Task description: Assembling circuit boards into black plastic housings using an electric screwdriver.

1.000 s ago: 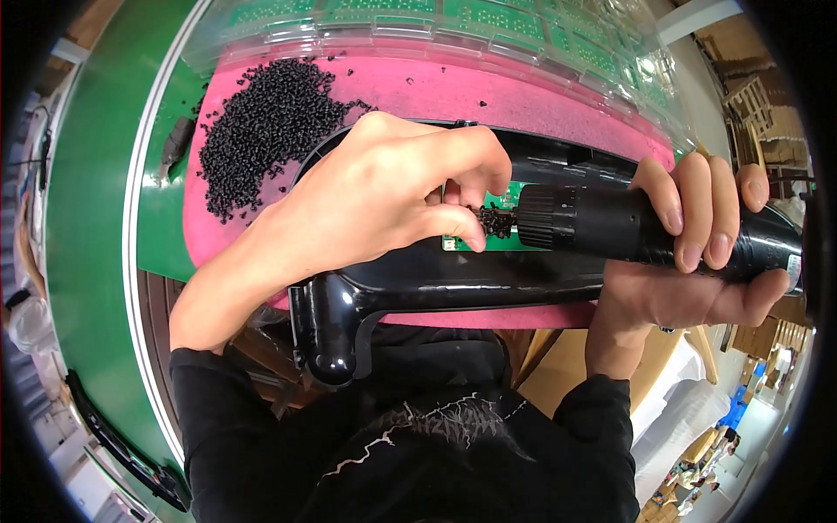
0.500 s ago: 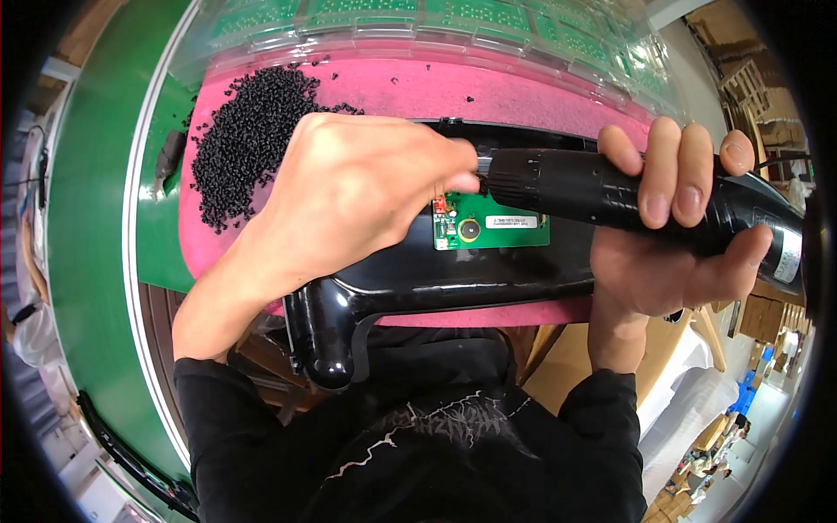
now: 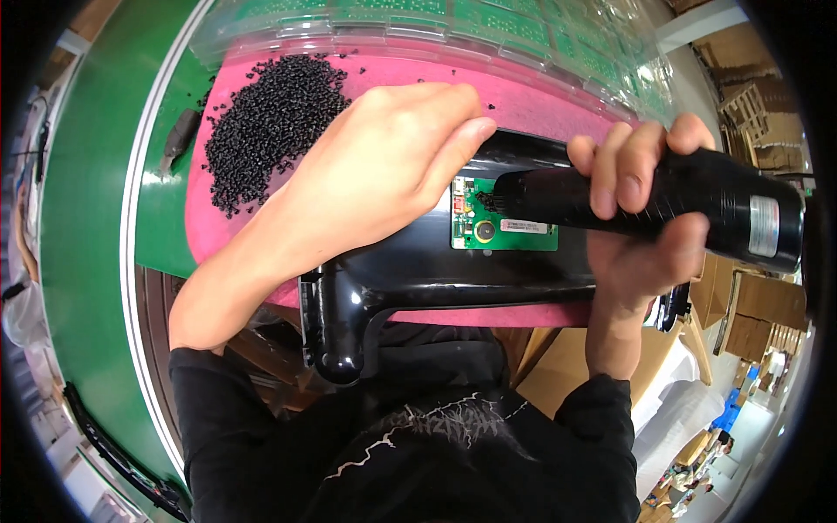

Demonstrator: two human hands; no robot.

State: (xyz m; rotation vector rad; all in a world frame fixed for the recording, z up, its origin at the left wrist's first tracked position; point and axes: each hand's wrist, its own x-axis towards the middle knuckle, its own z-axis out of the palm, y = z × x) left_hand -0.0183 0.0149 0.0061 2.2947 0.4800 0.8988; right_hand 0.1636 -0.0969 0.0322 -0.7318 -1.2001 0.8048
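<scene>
My right hand (image 3: 635, 266) is wrapped round a black electric screwdriver (image 3: 558, 196), held nearly level with its front end pointing left. That end is over a green circuit board (image 3: 523, 241), with a small dark cluster beside it that I cannot make out. The board lies in a long, glossy black plastic housing (image 3: 453, 277). Above the housing's left part, my left hand (image 3: 392, 148) is closed, thumb pressed against the bent fingers. Its fingertips are turned away, hiding anything between them. Past this hand lies a heap of small black screws (image 3: 275, 126).
A pink mat (image 3: 532, 87) lies under the housing and screws, on a green table (image 3: 96, 209). Clear plastic trays (image 3: 418, 39) with green boards stand along the far side. A small dark tool (image 3: 180, 138) lies left of the mat. Cardboard boxes (image 3: 760, 318) are at the right.
My left hand has drawn away from the screwdriver's front end, where its fingers were pinched around the bit. The screwdriver's front end is lower, over the board. The whole view has shifted slightly.
</scene>
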